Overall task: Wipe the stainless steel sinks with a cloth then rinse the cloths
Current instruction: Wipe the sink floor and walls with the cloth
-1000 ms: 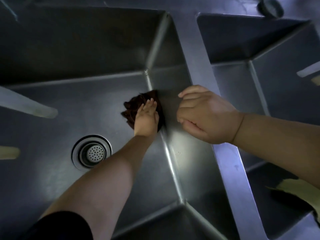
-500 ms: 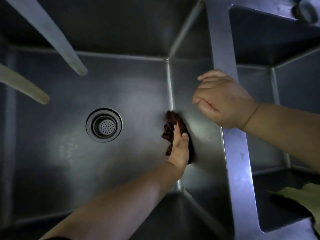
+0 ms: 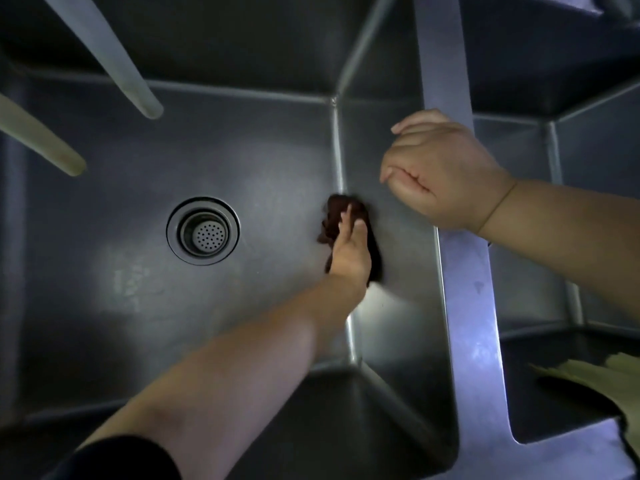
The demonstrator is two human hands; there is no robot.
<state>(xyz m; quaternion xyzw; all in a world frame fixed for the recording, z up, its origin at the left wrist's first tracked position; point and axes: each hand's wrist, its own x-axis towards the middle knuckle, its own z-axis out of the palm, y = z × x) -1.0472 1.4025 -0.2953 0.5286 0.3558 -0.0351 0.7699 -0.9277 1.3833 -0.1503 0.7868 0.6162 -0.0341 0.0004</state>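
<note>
1. The left hand (image 3: 349,252) reaches deep into the left sink basin (image 3: 114,306), palm flat and fingers stretched out together, pressing a dark brown cloth (image 3: 337,211) against the steel.
2. The cloth sits bunched under and ahead of that palm, right at the seam where the basin floor meets its right-hand wall; folds of it stick out past the fingertips and to the thumb side.
3. This is a flat press and no pinch: the fingers lie on top of the cloth without curling round it.
4. Well to the left of the pressing hand, in the basin floor, is the round drain strainer (image 3: 203,231).
5. Above and to the right of the cloth, the right hand (image 3: 440,174) rests on the steel divider (image 3: 474,306) between the two basins, its fingers curled loosely inward; nothing shows inside them.
6. Beyond the divider lies the right sink basin (image 3: 588,140), where a yellowish cloth (image 3: 602,382) shows at the lower right edge of the view.
7. Two pale spouts (image 3: 104,53) hang over the far left of the left basin, well apart from both hands.
</note>
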